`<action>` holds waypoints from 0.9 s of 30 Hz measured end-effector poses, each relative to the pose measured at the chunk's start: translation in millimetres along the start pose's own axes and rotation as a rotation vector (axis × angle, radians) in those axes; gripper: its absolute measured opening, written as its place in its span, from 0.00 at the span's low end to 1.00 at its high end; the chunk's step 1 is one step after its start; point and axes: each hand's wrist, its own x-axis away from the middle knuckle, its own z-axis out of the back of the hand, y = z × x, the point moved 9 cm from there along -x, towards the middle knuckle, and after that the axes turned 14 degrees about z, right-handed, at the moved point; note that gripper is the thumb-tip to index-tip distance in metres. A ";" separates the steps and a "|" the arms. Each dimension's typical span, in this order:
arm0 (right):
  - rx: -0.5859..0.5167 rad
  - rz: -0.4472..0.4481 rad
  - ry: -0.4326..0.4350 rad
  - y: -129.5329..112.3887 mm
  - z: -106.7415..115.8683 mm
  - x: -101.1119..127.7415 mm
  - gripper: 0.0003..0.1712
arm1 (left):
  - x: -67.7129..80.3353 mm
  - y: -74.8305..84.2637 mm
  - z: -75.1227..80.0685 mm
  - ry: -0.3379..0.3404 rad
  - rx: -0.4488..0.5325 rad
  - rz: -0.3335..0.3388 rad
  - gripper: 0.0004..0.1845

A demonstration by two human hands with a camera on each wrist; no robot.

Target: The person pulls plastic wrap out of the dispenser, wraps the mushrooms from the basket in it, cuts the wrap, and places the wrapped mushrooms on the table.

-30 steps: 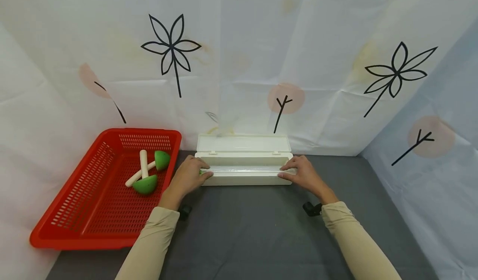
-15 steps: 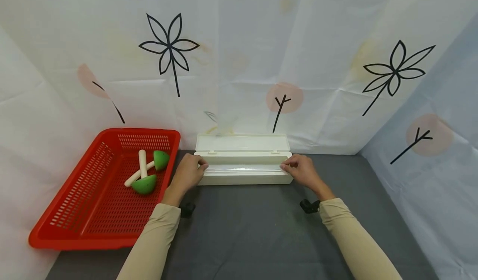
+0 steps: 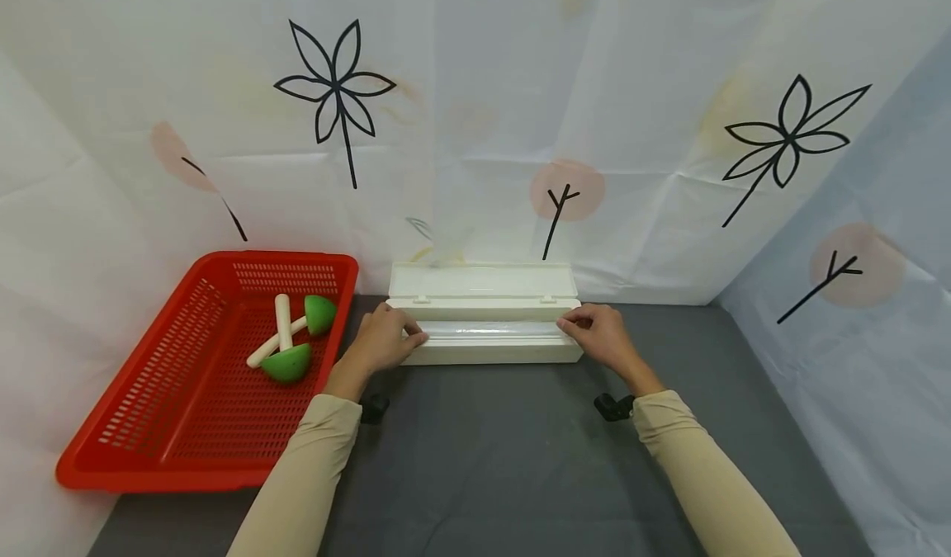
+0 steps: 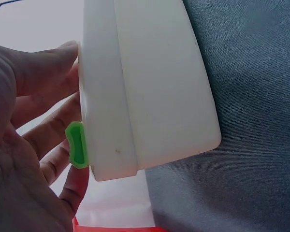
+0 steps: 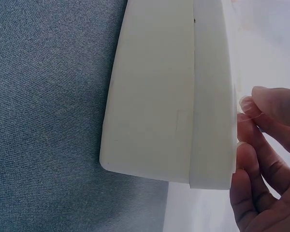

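A long white cling film dispenser [image 3: 486, 352] stands at the back of the table with its lid [image 3: 483, 280] raised. A strip of clear cling film [image 3: 483, 331] shines along its opening. My left hand [image 3: 380, 342] is at the left end, thumb and fingers apart over the rim. In the left wrist view, the green slider [image 4: 77, 145] sits at the rim beside its fingers; no film shows in the grasp. My right hand [image 3: 598, 334] pinches the film's thin edge between thumb and index finger at the right end, best seen in the right wrist view.
A red perforated basket [image 3: 178, 479] stands on the left. Two toy mushroom-like pieces with green half-round caps [image 3: 286, 365] and pale stems lie in it. A white printed cloth [image 3: 475, 128] hangs right behind the dispenser. Grey cloth [image 3: 490, 458] covers the table.
Both hands drew their fingertips together at the opening half a second ago. Since then my left thumb and fingers have spread and shifted slightly right; my right hand has stayed pinched.
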 end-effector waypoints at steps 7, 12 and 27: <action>-0.010 -0.008 -0.002 -1.1 -0.3 -3.6 0.09 | -3.5 -0.7 -1.1 -0.015 0.029 0.016 0.08; -0.019 -0.056 0.006 1.7 -2.0 -5.8 0.11 | -4.4 1.2 -2.4 -0.002 0.011 0.030 0.09; 0.040 -0.104 0.057 6.3 -3.8 -17.9 0.15 | -9.6 11.6 -3.7 0.098 0.057 0.083 0.11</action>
